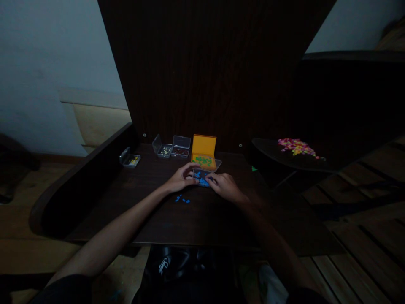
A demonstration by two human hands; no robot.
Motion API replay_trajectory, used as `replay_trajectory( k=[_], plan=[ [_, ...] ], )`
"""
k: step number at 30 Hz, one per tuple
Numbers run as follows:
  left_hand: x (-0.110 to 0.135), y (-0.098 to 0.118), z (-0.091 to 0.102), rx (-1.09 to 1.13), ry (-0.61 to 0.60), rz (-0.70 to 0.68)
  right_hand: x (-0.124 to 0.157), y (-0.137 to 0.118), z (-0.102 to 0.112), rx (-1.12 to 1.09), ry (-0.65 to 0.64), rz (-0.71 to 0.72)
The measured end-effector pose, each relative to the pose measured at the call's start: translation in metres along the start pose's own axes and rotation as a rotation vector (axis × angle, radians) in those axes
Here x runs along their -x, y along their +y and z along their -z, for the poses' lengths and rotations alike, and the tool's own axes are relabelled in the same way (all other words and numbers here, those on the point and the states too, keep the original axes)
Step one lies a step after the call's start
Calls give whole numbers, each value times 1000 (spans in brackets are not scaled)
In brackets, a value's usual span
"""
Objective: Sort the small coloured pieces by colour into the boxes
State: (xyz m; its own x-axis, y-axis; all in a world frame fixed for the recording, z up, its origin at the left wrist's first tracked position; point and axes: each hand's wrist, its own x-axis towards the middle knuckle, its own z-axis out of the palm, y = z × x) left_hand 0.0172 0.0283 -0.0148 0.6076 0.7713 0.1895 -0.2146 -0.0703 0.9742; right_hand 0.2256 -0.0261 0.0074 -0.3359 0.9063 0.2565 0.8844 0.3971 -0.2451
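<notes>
A small clear box of blue pieces [201,177] lies on the dark wooden table [202,219]. My left hand [181,179] curls round the box's left side, fingers bent over its near edge. At the box's right side, my right hand [225,186] rests with its fingertips pinched on the blue pieces. A few loose blue pieces [182,199] lie on the table just in front of my left hand. The scene is dim, so the fingertips are hard to make out.
Behind the hands stands an open orange box with green pieces [204,155]. Further left are two open clear boxes [172,149] and another small box with yellow pieces [130,159]. A heap of pink and yellow pieces [296,147] lies on a dark round surface at the right.
</notes>
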Motion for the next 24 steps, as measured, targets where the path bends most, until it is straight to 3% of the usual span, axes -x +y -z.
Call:
replay_trajectory(
  k=[9, 16, 24],
  plan=[
    [1, -3, -5, 6, -33, 19, -1, -3, 2, 99, -68, -49],
    [1, -1, -3, 0, -20, 3, -1, -4, 7, 116, -38, -105],
    [0, 0, -1, -6, -10, 12, -1, -6, 8, 129, -75, -77]
  ],
)
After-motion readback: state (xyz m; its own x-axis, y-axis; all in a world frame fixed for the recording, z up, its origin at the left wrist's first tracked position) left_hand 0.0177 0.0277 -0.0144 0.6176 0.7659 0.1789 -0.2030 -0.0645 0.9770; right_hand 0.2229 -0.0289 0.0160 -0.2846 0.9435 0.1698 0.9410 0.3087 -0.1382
